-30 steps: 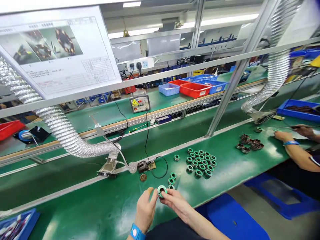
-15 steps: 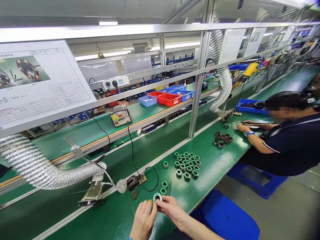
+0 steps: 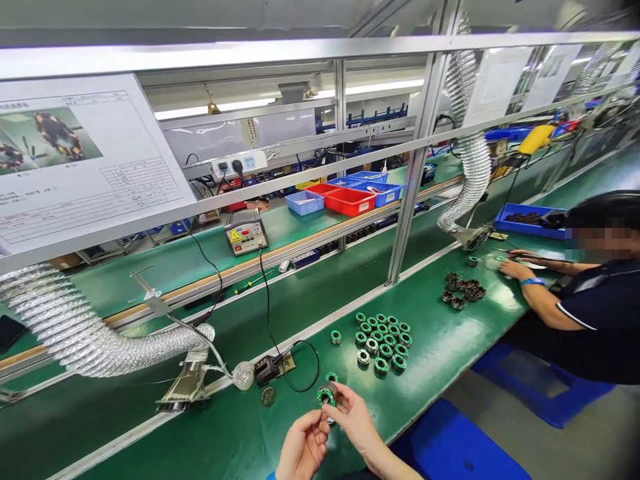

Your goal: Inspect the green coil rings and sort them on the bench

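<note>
Green-faced ring (image 3: 326, 396) with a dark, metallic-looking side, gripped by the right hand (image 3: 353, 415) just above a green worktop (image 3: 240, 437), low in the view near 6 o'clock. The right thumb and fingers are closed around it from its 4 o'clock side, and they cover part of its rim. It lies at the thumb's tip, its green face tilted toward the camera. The left hand (image 3: 306, 441) sits at the ring's 7 o'clock, palm partly turned up, fingers curled and close together; its thumb and fingertip come right up to the ring's lower edge, but whether they touch or pinch anything is too small to tell. The left wrist is cut off by the bottom of the frame, with only a sliver of blue band (image 3: 271, 475) showing. Measured from the held ring, another ring (image 3: 331, 377) peeks out close behind at 12 o'clock, partly hidden, and a lone ring (image 3: 336, 337) stands beyond it. A cluster of similar rings (image 3: 383, 340) spreads at 2 o'clock, with darker rings (image 3: 465, 289) farther that way. A round coppery disc (image 3: 268, 397) lies at 9 o'clock. Past the darker rings, a co-worker (image 3: 595, 280) is cropped by the right edge, face blurred
</note>
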The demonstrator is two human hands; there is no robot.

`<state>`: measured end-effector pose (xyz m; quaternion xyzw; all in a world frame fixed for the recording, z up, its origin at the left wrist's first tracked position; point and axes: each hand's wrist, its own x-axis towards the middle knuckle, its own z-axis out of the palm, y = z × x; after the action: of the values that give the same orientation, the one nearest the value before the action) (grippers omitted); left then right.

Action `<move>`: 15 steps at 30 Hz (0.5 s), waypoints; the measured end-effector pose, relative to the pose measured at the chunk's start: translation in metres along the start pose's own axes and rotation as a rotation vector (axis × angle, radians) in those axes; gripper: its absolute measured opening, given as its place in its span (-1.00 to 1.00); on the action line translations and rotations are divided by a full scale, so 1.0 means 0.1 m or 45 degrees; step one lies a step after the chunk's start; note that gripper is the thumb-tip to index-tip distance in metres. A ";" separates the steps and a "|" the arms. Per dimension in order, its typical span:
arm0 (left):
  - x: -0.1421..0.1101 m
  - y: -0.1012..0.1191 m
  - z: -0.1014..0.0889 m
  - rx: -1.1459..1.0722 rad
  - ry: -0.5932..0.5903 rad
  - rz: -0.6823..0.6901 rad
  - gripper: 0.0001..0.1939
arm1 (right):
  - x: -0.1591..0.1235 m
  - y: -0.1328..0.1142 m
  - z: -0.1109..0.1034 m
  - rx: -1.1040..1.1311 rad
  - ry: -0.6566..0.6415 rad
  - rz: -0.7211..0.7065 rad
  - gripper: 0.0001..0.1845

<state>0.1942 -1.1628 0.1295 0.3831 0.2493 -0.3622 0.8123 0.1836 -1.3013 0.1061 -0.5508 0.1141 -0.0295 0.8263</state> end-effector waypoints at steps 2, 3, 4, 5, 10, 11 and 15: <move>0.06 0.04 -0.03 -0.006 -0.046 -0.083 -0.85 | 0.05 0.01 -0.04 -0.011 -0.069 0.006 -0.38; 0.10 0.05 -0.05 0.031 -0.070 -0.095 -0.82 | 0.08 0.03 -0.07 -0.009 -0.093 0.003 -0.39; 0.16 0.06 -0.07 0.094 -0.093 -0.082 -0.78 | 0.12 0.05 -0.09 0.000 -0.111 0.001 -0.39; 0.22 0.06 -0.09 0.177 -0.117 -0.035 -0.72 | 0.16 0.08 -0.12 0.015 -0.126 -0.002 -0.39; 0.53 0.05 -0.18 0.515 -0.096 0.308 -0.41 | 0.36 0.18 -0.23 0.042 -0.146 0.013 -0.42; 0.58 0.05 -0.19 0.527 -0.072 0.317 -0.39 | 0.39 0.19 -0.24 0.038 -0.144 0.026 -0.42; 0.74 0.04 -0.15 0.329 -0.028 0.158 -0.49 | 0.53 0.15 -0.28 0.036 -0.135 0.097 -0.36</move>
<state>0.2413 -1.1789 0.0720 0.4951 0.1675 -0.3447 0.7797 0.2274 -1.3298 0.0742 -0.5351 0.0905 0.0295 0.8394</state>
